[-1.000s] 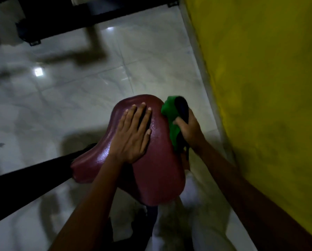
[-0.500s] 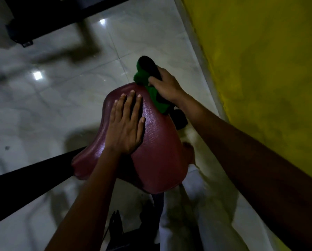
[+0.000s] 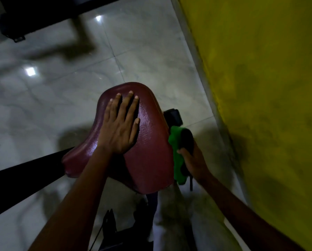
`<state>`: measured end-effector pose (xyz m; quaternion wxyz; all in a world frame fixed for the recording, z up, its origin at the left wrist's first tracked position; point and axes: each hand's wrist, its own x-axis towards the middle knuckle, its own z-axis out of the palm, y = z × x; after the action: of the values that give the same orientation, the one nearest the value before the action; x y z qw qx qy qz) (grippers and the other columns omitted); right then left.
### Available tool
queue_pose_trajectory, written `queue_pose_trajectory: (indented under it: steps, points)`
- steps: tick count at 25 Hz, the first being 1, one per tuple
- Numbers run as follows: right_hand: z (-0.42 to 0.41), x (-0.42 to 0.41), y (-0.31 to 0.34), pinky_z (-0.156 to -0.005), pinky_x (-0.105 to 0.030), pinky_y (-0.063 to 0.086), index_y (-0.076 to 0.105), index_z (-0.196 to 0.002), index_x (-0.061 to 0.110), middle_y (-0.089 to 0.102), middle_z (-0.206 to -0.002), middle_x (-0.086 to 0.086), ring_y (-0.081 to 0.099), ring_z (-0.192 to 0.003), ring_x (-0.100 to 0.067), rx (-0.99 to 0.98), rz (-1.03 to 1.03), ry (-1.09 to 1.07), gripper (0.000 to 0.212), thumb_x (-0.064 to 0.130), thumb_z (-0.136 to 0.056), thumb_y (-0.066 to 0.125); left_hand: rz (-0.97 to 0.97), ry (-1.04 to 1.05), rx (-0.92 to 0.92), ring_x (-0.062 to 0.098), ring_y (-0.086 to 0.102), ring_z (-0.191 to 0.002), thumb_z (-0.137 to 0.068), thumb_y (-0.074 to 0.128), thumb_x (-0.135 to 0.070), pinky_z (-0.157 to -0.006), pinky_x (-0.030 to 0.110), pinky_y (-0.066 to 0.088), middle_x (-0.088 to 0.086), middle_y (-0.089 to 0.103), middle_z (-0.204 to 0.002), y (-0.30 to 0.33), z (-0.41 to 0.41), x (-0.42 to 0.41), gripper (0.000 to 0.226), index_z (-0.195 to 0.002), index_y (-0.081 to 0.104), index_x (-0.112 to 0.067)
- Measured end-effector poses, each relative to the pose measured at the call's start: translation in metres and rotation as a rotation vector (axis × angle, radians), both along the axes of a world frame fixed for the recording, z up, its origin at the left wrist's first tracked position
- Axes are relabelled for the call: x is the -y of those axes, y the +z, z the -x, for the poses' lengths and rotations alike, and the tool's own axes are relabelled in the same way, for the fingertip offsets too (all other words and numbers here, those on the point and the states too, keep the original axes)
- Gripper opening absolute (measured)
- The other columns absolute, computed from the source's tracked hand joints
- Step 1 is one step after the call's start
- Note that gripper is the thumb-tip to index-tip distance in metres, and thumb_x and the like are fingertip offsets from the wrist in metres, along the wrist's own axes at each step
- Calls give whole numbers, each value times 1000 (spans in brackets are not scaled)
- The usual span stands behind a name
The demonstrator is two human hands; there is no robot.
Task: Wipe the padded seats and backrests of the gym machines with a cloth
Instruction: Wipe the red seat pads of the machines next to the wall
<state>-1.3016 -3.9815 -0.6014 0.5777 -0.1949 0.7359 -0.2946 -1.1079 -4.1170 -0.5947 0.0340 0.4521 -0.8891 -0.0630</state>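
Mid-wipe on 1 maroon seat (image 3: 148,154), right edge in hand.

Seat top looks glossy, likely already wiped, though I can't confirm. My right hand (image 3: 195,160) has its fingers curled round the green cloth (image 3: 176,160), pressed to the seat's right edge; my left hand (image 3: 120,124) lies flat on top, fingers straight, steadying. Black frame bar (image 3: 24,173) at left, tiled floor (image 3: 142,51) below, yellow wall (image 3: 260,87) at right. No backrest or other pads in view; those remain.

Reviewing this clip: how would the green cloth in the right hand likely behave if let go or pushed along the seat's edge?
The green cloth looks soft and floppy: it bunches in the right hand and folds against the maroon seat edge, so it would probably drop limp if released. It seems light. On the seat's shiny, pebbled cover it would likely slide easily rather than snag.
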Motion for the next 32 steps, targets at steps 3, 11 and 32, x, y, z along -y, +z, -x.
queue_pose_trajectory:
  steps: [3, 11, 32]
  points:
    - [-1, 71, -5, -82, -35, 49, 51, -119, 3, 59, -105, -11, 58, -98, -25, -63, 89, 50, 31, 12, -90, 54, 30, -380, 45, 32, 29, -140, -99, 32, -43, -112, 57, 20, 12, 35, -151, -4, -3, -1, 57, -146, 36, -11]
    - [-13, 13, -4, -85, -45, 52, 53, -111, 14, 62, -106, -13, 61, -94, -26, -72, 5, -82, 33, 28, -82, 57, 24, -427, 60, 28, 28, -141, -97, 32, -48, -114, 54, 21, 12, 34, -152, -4, -1, -2, 67, -145, 33, -1]
    - [-14, 97, 53, -93, -37, 42, 48, -132, 5, 48, -123, -16, 48, -109, -25, -512, 497, 645, 65, 36, -75, 53, -89, 422, -34, 29, 27, -142, -97, 34, -42, -116, 45, 17, 14, 32, -152, -4, 16, -86, 62, -146, 33, -3]
